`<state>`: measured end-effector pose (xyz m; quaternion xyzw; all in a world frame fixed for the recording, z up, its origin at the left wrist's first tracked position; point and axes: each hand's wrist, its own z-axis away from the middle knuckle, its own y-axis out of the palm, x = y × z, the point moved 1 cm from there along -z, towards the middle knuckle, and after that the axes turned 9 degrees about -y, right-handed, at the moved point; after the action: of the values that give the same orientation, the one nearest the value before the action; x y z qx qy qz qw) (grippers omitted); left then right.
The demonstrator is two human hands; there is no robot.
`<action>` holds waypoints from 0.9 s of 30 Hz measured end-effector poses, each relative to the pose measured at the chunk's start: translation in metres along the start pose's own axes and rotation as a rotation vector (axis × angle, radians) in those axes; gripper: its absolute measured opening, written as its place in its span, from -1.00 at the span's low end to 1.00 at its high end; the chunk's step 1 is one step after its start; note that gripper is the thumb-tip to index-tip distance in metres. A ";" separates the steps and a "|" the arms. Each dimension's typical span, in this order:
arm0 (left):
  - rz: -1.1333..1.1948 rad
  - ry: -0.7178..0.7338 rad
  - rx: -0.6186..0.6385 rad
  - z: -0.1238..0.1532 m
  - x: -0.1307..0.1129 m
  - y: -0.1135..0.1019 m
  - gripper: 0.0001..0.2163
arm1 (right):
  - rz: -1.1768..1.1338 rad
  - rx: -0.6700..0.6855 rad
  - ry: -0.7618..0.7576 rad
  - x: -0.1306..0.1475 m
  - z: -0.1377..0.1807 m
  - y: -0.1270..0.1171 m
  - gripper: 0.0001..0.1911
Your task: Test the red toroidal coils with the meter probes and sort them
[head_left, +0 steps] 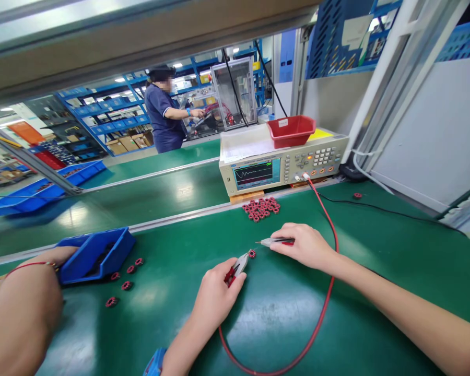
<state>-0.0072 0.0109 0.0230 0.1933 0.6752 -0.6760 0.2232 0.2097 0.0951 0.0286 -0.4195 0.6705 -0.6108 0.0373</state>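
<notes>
My left hand (218, 287) is closed around a test clip (241, 265) with silver jaws and red grips. Right at the tip of those jaws sits a small red-and-black wound ring coil (252, 254). Whether the jaws bite its wire lead is too small to tell. My right hand (303, 244) pinches a second test clip (276, 242), its jaws pointing left, just above and right of the coil. A thin wire seems to run between coil and clip. A red cable (334, 235) loops from the tester (284, 162) across the green table (282, 308).
A pile of coils (260, 209) lies before the tester; several loose coils (127, 285) lie by a blue bin (96, 256). Another person's arm (31, 303) reaches to that bin. A red tray (292, 130) sits on the tester. A co-worker (165, 109) stands beyond.
</notes>
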 end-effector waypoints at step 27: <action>-0.012 -0.026 0.032 0.000 -0.001 -0.001 -0.78 | 0.034 0.102 0.011 0.002 0.001 -0.003 -0.76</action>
<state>-0.0065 0.0105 0.0245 0.1844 0.6623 -0.6905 0.2248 0.2099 0.0935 0.0317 -0.4022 0.6456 -0.6458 0.0652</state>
